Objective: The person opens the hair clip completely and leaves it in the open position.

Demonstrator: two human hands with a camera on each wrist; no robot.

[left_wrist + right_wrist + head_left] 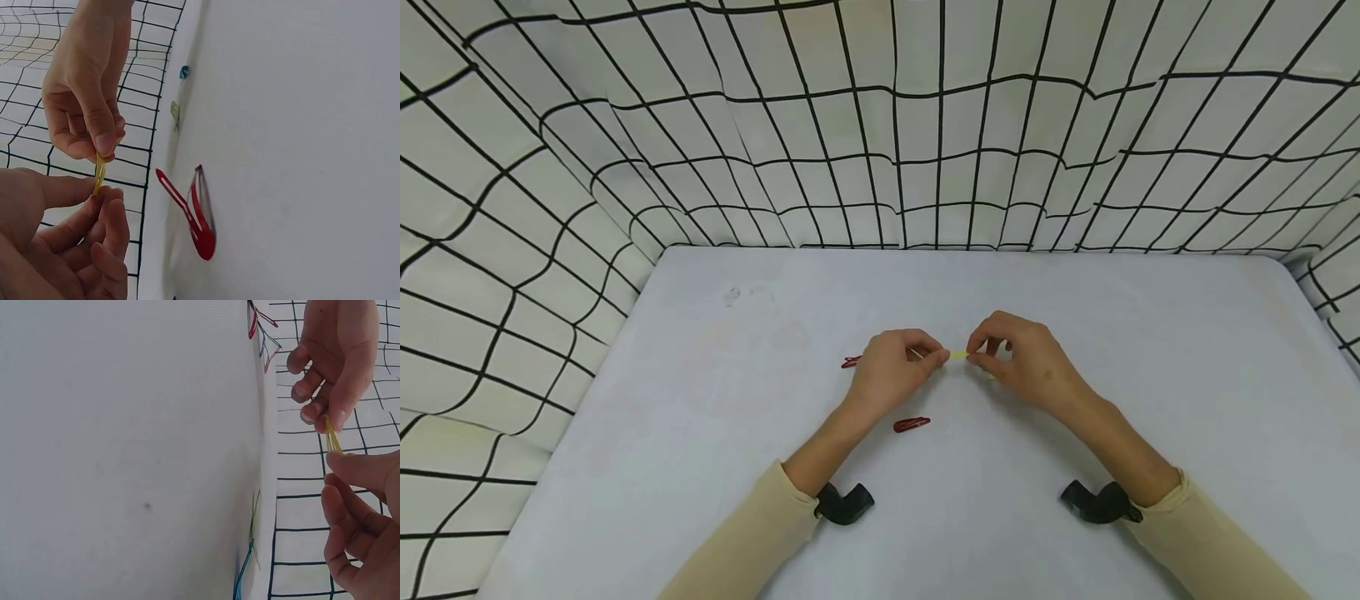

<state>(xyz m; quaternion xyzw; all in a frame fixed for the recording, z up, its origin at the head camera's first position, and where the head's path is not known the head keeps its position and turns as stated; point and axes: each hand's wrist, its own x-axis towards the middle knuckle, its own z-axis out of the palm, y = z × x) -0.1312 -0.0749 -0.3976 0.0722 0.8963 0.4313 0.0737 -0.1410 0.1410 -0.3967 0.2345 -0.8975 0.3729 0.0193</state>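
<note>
A slim yellow hair clip [958, 355] is held in the air between the two hands above the white table. My left hand [891, 371] pinches one end of it between thumb and forefinger. The other end is pinched by the thumb and forefinger of my right hand [1030, 362]; fingertips cover both ends. In the left wrist view the clip [100, 172] shows as narrow yellow strips. A red snap hair clip [912, 424] lies on the table below the left hand. Another red clip [851, 362] is partly hidden behind that hand.
A green clip [254, 531] and a blue clip [244, 569] lie on the table near the right hand. Near the left hand, a teal clip [263, 342] lies beside a red one. Behind the white table [625, 467] stands a white wall with black grid lines [940, 125].
</note>
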